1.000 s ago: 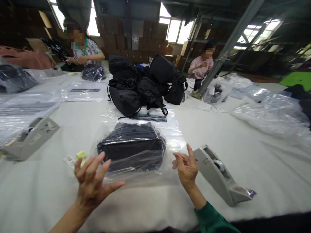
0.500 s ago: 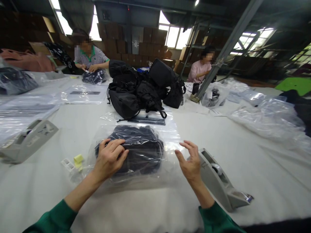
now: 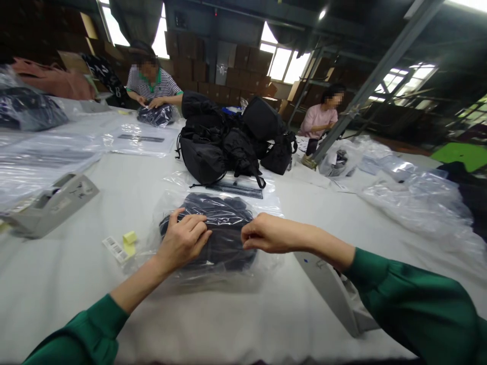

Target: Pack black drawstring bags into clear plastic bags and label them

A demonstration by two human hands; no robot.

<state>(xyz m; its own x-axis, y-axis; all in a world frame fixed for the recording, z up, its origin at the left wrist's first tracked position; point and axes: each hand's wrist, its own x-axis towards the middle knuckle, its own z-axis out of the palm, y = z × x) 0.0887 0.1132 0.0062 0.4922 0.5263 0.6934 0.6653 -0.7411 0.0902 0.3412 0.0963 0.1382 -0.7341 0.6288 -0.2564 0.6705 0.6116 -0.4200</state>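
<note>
A black bag sealed inside a clear plastic bag [image 3: 224, 223] lies on the white table [image 3: 76, 284] in front of me. My left hand [image 3: 183, 240] rests on its left half with the fingers bent and pressed onto the plastic. My right hand [image 3: 262, 233] has come across to the bag's right half, fingers curled together on the plastic. Both sleeves are green.
A grey tape dispenser [image 3: 331, 289] sits under my right forearm, another [image 3: 51, 203] at the left. A barcode label and yellow tag [image 3: 122, 244] lie left of the bag. A pile of black bags [image 3: 232, 142] stands behind. Two people work at the far side. Loose plastic bags [image 3: 418, 203] cover the right.
My left hand came down onto the packed bag and stayed there. My right hand moved left from beside the tape dispenser onto the bag's right half and closed its fingers.
</note>
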